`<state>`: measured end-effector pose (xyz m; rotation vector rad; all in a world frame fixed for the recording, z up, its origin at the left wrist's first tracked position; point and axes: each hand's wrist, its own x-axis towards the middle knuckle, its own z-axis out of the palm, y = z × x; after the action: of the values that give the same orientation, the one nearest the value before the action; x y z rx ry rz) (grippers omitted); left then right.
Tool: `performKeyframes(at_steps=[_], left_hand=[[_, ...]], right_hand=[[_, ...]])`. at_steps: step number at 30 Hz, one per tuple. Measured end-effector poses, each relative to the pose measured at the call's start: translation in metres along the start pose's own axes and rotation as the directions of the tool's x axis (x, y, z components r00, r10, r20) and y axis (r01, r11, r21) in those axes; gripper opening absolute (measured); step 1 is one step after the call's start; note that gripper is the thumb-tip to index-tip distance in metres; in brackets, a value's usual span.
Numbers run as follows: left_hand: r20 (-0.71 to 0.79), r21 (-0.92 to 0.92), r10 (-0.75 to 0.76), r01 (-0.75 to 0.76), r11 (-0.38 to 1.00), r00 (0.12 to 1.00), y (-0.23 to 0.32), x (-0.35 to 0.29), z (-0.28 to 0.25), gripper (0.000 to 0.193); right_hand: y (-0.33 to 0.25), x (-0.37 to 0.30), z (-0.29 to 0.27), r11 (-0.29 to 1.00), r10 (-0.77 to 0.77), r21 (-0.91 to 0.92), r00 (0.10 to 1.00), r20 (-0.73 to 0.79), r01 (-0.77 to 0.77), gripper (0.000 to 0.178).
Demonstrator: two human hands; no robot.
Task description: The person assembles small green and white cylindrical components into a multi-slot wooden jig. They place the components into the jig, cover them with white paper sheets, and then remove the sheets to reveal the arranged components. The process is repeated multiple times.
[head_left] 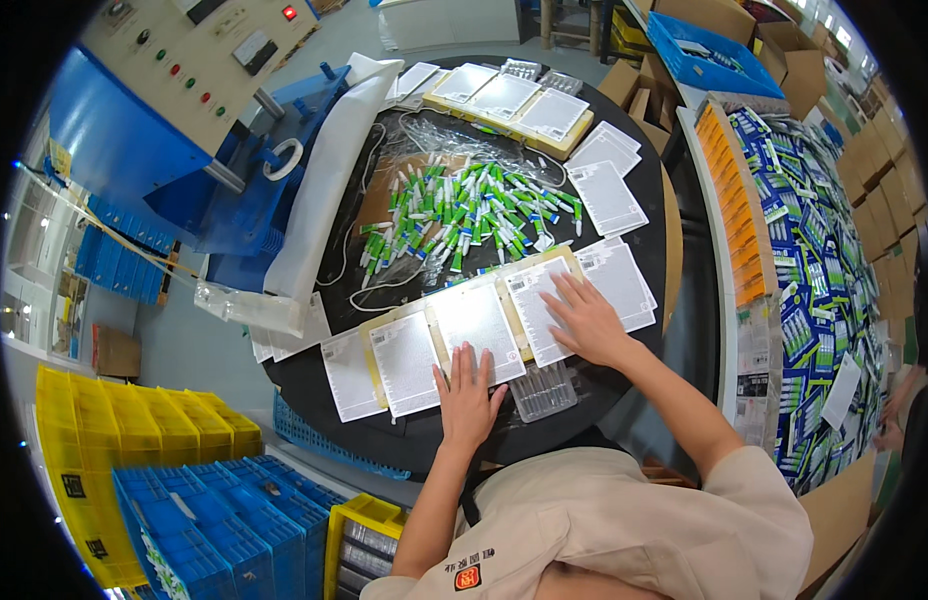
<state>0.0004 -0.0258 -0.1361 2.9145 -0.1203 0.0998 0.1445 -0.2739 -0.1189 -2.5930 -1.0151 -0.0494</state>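
Observation:
A long yellow tray lies near me on the round black table, with several white printed cards on it in a row. My left hand, open, rests its fingers on the lower edge of the middle white card. My right hand lies flat with fingers spread on the card to its left. More loose cards stick out beyond my right hand. Between my forearms sits a clear plastic blister tray, partly under the cards' edge.
Green-and-white small tubes are heaped mid-table. A second yellow tray with cards stands behind them. A blue press machine is at left, stacked crates at lower left. At right is a bin of packaged tubes; another person's hand shows beyond.

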Motion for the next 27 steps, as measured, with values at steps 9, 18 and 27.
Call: performKeyframes(at_steps=[9, 18, 27], left_hand=[[0.042, 0.092, -0.012, 0.008, 0.996, 0.999, -0.006, 0.0, 0.018, 0.07], [0.03, 0.041, -0.038, 0.037, 0.998, 0.999, -0.003, 0.021, -0.008, 0.073], [0.128, -0.951, -0.796, 0.301, 0.07, 0.591, -0.069, -0.118, -0.02, 0.046]], right_hand=[[-0.006, 0.031, 0.066, 0.981, 0.139, -0.116, 0.98, -0.139, -0.156, 0.071], [-0.024, 0.084, 0.047, 0.891, 0.435, -0.164, 0.9, 0.044, -0.423, 0.073], [0.252, -0.037, 0.03, -0.034, 0.999, 0.796, -0.022, 0.026, -0.604, 0.057]])
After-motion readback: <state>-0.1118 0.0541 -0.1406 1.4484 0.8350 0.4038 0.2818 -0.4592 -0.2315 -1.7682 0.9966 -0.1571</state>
